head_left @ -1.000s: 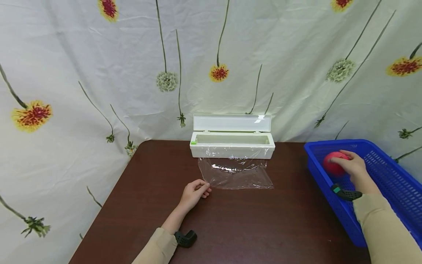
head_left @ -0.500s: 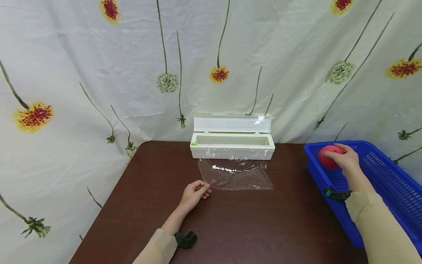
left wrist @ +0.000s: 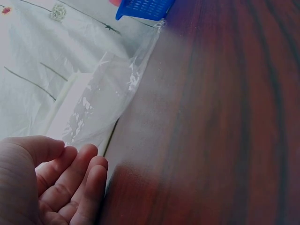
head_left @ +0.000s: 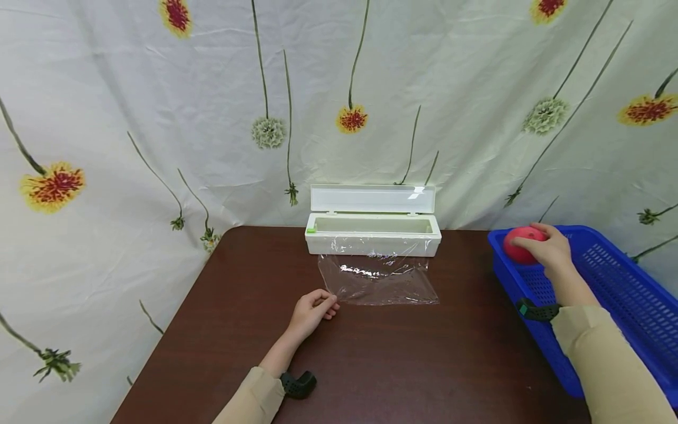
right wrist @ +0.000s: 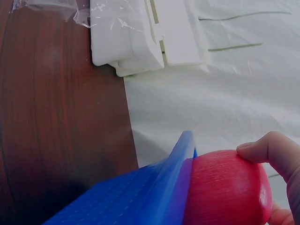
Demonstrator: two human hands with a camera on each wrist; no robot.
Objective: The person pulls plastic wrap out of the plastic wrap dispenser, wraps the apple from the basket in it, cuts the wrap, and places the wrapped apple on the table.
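Observation:
My left hand (head_left: 312,312) pinches the near left corner of a sheet of clear cling film (head_left: 389,288) between thumb and forefinger; its other fingers are loosely curled. The film runs out over the front of a long white cling film dispenser (head_left: 320,244), whose lid (head_left: 371,199) stands raised. At the right, my right hand (head_left: 553,250) grips a red apple (head_left: 520,247) by its side, thumb nearer me. The apple is at the far left corner of a blue plastic basket (head_left: 507,275); in the right wrist view it overlaps the basket's rim (right wrist: 176,164).
The dark brown wooden table (head_left: 413,365) spreads in front of me. Behind it hangs a pale curtain (head_left: 222,88) with printed flowers, close behind the dispenser. The basket's perforated walls rise along the table's right side.
My right hand has lifted the apple up and leftward from inside the basket toward its far left rim. The left hand and the film have stayed in place.

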